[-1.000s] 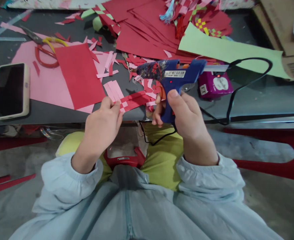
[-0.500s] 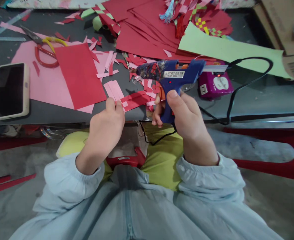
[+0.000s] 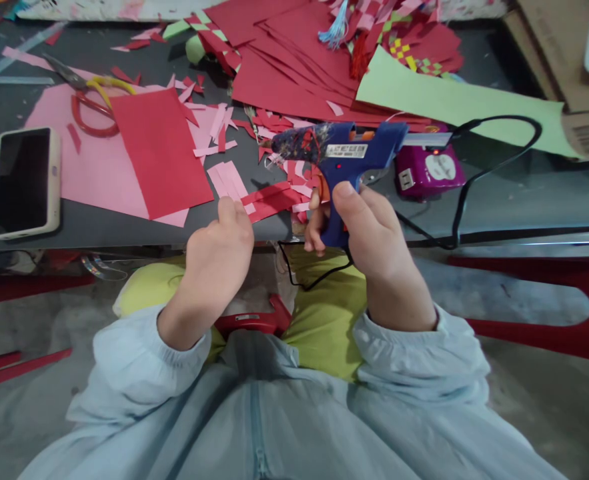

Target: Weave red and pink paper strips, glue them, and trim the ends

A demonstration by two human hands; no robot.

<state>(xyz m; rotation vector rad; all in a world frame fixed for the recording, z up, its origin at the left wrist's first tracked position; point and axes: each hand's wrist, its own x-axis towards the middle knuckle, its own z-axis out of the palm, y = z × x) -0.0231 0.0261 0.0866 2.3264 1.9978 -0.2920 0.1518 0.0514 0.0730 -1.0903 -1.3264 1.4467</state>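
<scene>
My right hand (image 3: 369,230) is wrapped round the handle of a blue hot glue gun (image 3: 361,148), its nozzle pointing left above the paper scraps. A clear glue stick (image 3: 427,139) pokes out of the gun's back end. At the table's front edge my left hand (image 3: 219,257) is closed, its bent fingertips on woven red and pink paper strips (image 3: 273,202). Pink strips (image 3: 227,180) fan out just beyond those fingers. The undersides of the fingertips are hidden. To the left lies a red paper sheet (image 3: 161,150) over a larger pink sheet (image 3: 91,163).
Scissors (image 3: 94,100) and a phone (image 3: 24,181) lie on the left. A purple box-shaped plug adapter (image 3: 429,167) and a looping black cord (image 3: 467,193) are on the right. Behind are red sheets (image 3: 294,60), a green paper strip (image 3: 454,100) and cardboard (image 3: 564,53).
My left hand has shifted slightly to the right, still at the woven strips. My right hand and the glue gun are almost unmoved.
</scene>
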